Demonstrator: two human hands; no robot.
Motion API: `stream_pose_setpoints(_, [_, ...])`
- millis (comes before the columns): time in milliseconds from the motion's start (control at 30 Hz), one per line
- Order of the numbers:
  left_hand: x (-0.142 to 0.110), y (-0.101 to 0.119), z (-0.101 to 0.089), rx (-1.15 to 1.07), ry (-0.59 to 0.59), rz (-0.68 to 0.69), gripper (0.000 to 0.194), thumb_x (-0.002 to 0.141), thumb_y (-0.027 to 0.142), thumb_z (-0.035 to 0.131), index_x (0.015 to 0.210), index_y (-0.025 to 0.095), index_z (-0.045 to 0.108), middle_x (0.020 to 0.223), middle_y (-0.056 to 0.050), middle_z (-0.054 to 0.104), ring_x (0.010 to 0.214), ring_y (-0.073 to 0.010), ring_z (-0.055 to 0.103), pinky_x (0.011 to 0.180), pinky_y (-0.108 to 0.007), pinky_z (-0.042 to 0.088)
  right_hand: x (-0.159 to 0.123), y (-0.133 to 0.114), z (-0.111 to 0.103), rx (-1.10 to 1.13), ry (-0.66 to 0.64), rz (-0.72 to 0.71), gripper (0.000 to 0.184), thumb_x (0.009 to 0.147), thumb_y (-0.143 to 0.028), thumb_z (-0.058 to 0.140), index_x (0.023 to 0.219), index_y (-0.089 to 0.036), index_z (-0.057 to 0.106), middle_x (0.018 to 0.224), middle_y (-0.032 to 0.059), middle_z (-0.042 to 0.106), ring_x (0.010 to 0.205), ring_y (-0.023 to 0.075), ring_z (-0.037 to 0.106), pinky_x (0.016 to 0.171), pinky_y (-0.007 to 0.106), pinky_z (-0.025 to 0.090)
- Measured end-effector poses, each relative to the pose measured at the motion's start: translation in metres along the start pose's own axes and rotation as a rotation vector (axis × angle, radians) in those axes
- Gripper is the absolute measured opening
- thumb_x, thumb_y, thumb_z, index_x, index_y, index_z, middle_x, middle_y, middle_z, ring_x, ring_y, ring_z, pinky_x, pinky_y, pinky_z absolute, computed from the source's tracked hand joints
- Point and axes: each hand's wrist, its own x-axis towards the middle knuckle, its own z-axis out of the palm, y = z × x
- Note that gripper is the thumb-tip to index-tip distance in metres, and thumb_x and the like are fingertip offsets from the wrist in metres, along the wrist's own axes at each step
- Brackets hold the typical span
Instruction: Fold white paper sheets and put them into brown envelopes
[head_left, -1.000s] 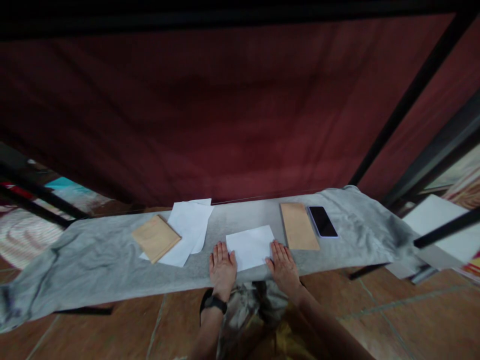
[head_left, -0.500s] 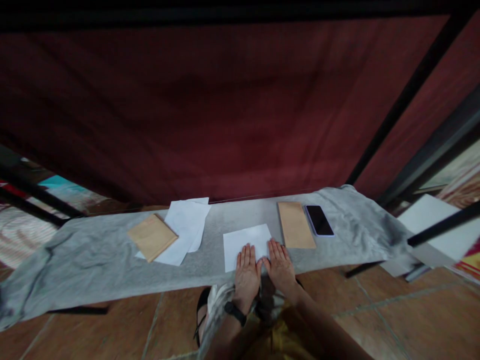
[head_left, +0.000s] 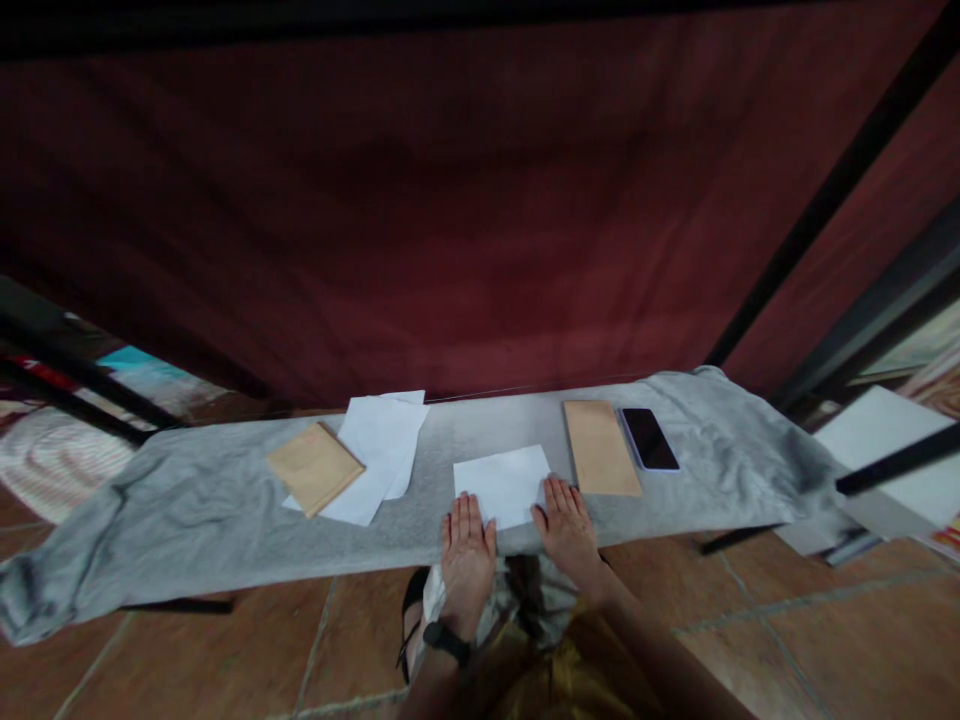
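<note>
A folded white sheet of paper (head_left: 504, 484) lies on a grey cloth (head_left: 187, 520) that covers a low bench. My left hand (head_left: 466, 555) lies flat and open on the cloth at the sheet's lower left corner. My right hand (head_left: 566, 525) lies flat and open at the sheet's lower right edge, fingers spread. A black watch (head_left: 446, 638) is on my left wrist.
A brown envelope (head_left: 600, 447) and a black phone (head_left: 649, 438) lie right of the sheet. A second brown envelope (head_left: 315, 467) rests on loose white papers (head_left: 379, 440) to the left. A dark red curtain (head_left: 450, 220) hangs behind. Terracotta floor tiles (head_left: 787, 640) lie in front.
My left hand slid right across the sheet half a second ago, then came back left to the sheet's lower left corner. My right hand stayed at the right edge.
</note>
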Motion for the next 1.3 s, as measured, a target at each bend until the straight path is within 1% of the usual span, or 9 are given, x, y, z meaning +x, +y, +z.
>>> stream_pose_setpoints(100, [0.000, 0.002, 0.002, 0.008, -0.004, -0.005, 0.058, 0.104, 0.032, 0.032, 0.156, 0.007, 0.036, 0.158, -0.020, 0.044, 0.149, -0.0305, 0.039, 0.121, -0.054, 0.034, 0.014, -0.012, 0.001, 0.036, -0.071, 0.015, 0.052, 0.106, -0.033, 0.039, 0.152, -0.009, 0.046, 0.154, 0.0188, 0.049, 0.143, 0.0290, 0.047, 0.119, 0.049, 0.033])
stream_pose_setpoints(300, [-0.001, 0.002, 0.003, 0.017, -0.037, -0.016, 0.056, 0.104, 0.030, 0.034, 0.154, 0.006, 0.040, 0.158, -0.021, 0.043, 0.149, -0.0299, 0.038, 0.123, -0.052, 0.031, 0.055, -0.050, 0.004, 0.153, -0.196, -0.115, 0.051, 0.107, -0.037, 0.036, 0.150, -0.015, 0.051, 0.157, 0.0117, 0.047, 0.146, 0.0228, 0.043, 0.122, 0.044, 0.034])
stream_pose_setpoints(433, [-0.002, 0.002, 0.005, 0.024, -0.019, -0.020, 0.056, 0.104, 0.031, 0.034, 0.154, 0.008, 0.040, 0.158, -0.020, 0.044, 0.148, -0.0299, 0.041, 0.122, -0.053, 0.032, 0.070, -0.059, 0.013, 0.151, -0.230, -0.161, 0.050, 0.107, -0.039, 0.035, 0.149, -0.016, 0.052, 0.157, 0.0105, 0.047, 0.146, 0.0227, 0.043, 0.122, 0.044, 0.033])
stream_pose_setpoints(567, [-0.003, 0.001, 0.006, 0.018, 0.002, -0.012, 0.057, 0.105, 0.032, 0.034, 0.156, 0.008, 0.036, 0.159, -0.020, 0.042, 0.148, -0.0299, 0.040, 0.122, -0.052, 0.034, 0.076, -0.049, 0.024, 0.126, -0.217, -0.147, 0.051, 0.108, -0.036, 0.033, 0.151, -0.013, 0.048, 0.159, 0.0122, 0.044, 0.147, 0.0230, 0.042, 0.123, 0.045, 0.029])
stream_pose_setpoints(800, [-0.003, 0.001, 0.009, 0.029, 0.057, -0.001, 0.060, 0.105, 0.032, 0.036, 0.160, 0.010, 0.028, 0.158, -0.018, 0.043, 0.148, -0.0289, 0.040, 0.121, -0.051, 0.034, 0.081, -0.019, 0.032, 0.067, -0.232, -0.028, 0.056, 0.107, -0.037, 0.031, 0.155, -0.010, 0.042, 0.161, 0.0148, 0.038, 0.149, 0.0256, 0.038, 0.124, 0.046, 0.023])
stream_pose_setpoints(900, [-0.004, 0.000, 0.011, 0.018, 0.073, 0.003, 0.062, 0.105, 0.033, 0.035, 0.162, 0.012, 0.022, 0.159, -0.018, 0.043, 0.148, -0.0291, 0.041, 0.121, -0.052, 0.035, 0.077, -0.008, 0.033, 0.040, -0.203, 0.024, 0.058, 0.106, -0.038, 0.031, 0.157, -0.010, 0.039, 0.161, 0.0158, 0.040, 0.148, 0.0282, 0.039, 0.123, 0.048, 0.024])
stream_pose_setpoints(1000, [-0.004, 0.000, 0.012, 0.004, 0.077, 0.001, 0.062, 0.105, 0.031, 0.034, 0.162, 0.013, 0.019, 0.159, -0.018, 0.042, 0.148, -0.0294, 0.041, 0.120, -0.053, 0.035, 0.071, 0.000, 0.033, 0.003, -0.150, 0.040, 0.059, 0.106, -0.039, 0.032, 0.155, -0.007, 0.042, 0.160, 0.0177, 0.040, 0.146, 0.0309, 0.042, 0.122, 0.049, 0.027])
stream_pose_setpoints(1200, [-0.002, 0.001, 0.008, 0.021, 0.032, 0.001, 0.058, 0.105, 0.031, 0.034, 0.157, 0.007, 0.033, 0.157, -0.020, 0.044, 0.147, -0.0308, 0.042, 0.120, -0.053, 0.035, 0.063, 0.008, 0.031, -0.030, -0.059, 0.079, 0.059, 0.105, -0.039, 0.034, 0.151, -0.003, 0.045, 0.155, 0.0214, 0.047, 0.141, 0.0320, 0.047, 0.119, 0.049, 0.032])
stream_pose_setpoints(1300, [-0.002, 0.001, 0.007, 0.024, 0.027, 0.000, 0.058, 0.105, 0.032, 0.033, 0.157, 0.006, 0.035, 0.158, -0.022, 0.044, 0.148, -0.0316, 0.040, 0.120, -0.054, 0.035, 0.054, 0.006, 0.027, -0.024, -0.035, 0.083, 0.059, 0.106, -0.039, 0.034, 0.151, -0.003, 0.045, 0.153, 0.0215, 0.049, 0.140, 0.0321, 0.049, 0.118, 0.048, 0.034])
